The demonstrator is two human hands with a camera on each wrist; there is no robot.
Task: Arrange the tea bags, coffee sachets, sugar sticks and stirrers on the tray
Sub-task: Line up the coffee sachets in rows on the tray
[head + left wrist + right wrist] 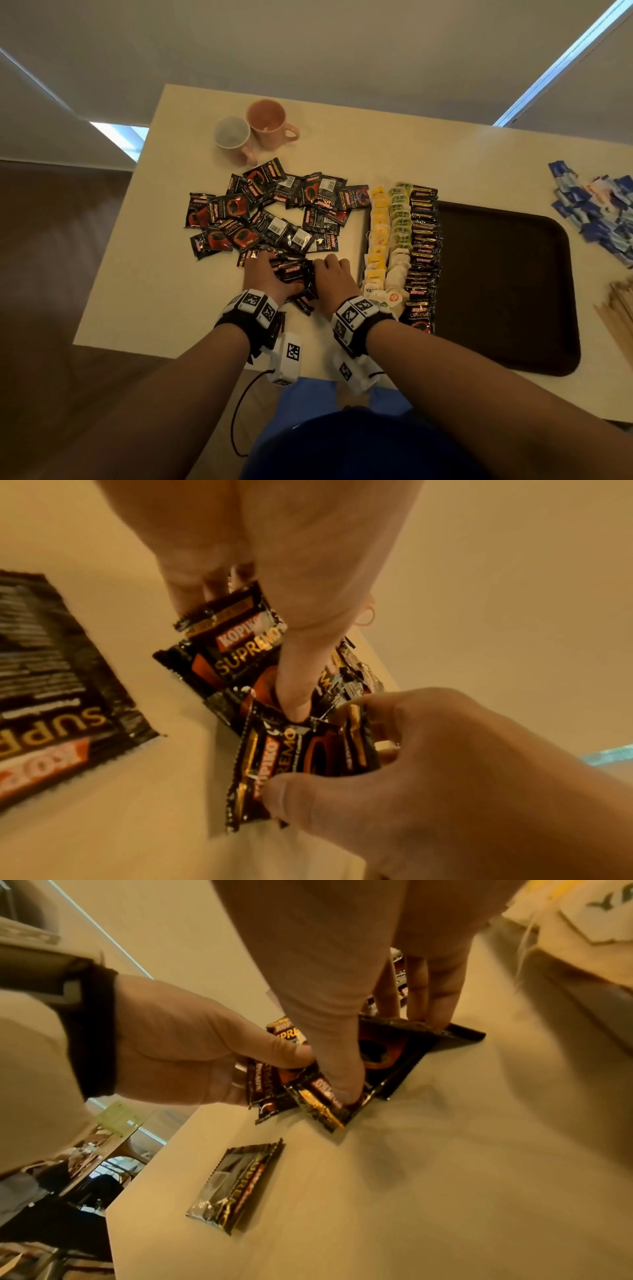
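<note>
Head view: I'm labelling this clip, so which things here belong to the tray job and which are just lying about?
Job:
- tray
- loose coffee sachets
- sachet bundle, in the grip of left hand and right hand
- tea bags
- sugar sticks
- stirrers

Lying about:
- pink mug
- white mug

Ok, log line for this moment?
left hand + right hand: gathering coffee sachets | tray: tea bags, one sachet row | sugar sticks, stirrers: off tray

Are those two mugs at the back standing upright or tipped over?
Upright. The pink mug and the white mug both show open mouths facing up on the table.
</note>
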